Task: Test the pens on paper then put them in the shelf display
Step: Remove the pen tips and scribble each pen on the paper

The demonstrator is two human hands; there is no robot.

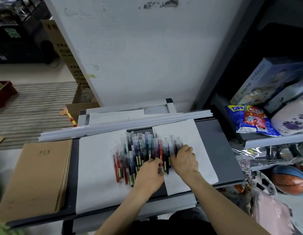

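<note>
**Both hands at the pen pile on the paper**

Head view: A loose pile of pens (140, 153) lay at the centre of the frame, spread side by side across two white sheets and the dark gap between them. The pens were slim, straight barrels in red, blue, purple, teal and black, many with clear caps and small yellowish labels near their lower ends.

The left hand (150, 173) sat at the lower edge of the pile, its fingers (156, 162) curled down onto the lower ends of the middle pens. Blur hid whether they pinched one. The right hand (185, 160) lay at the right end of the pile, knuckles bent, fingertips over the dark pens there. Whether it held any could not be made out either.

The left sheet (96, 167) and the right sheet (189, 133) were plain, matte paper, flat on a smooth grey shelf panel (222, 150). Along the upper edge of the sheets ran a bundle of long white strips (113, 126), slanting across the frame. At lower left lay a stack of brown kraft-covered notebooks (37, 175), flat and rectangular.

At right, a shelf held a puzzle box (266, 78) leaning on its side, a glossy blue snack bag (240, 122) and, lower, a pebbled orange and blue basketball (290, 182). A scuffed white wall (139, 48) filled the upper centre.
</note>
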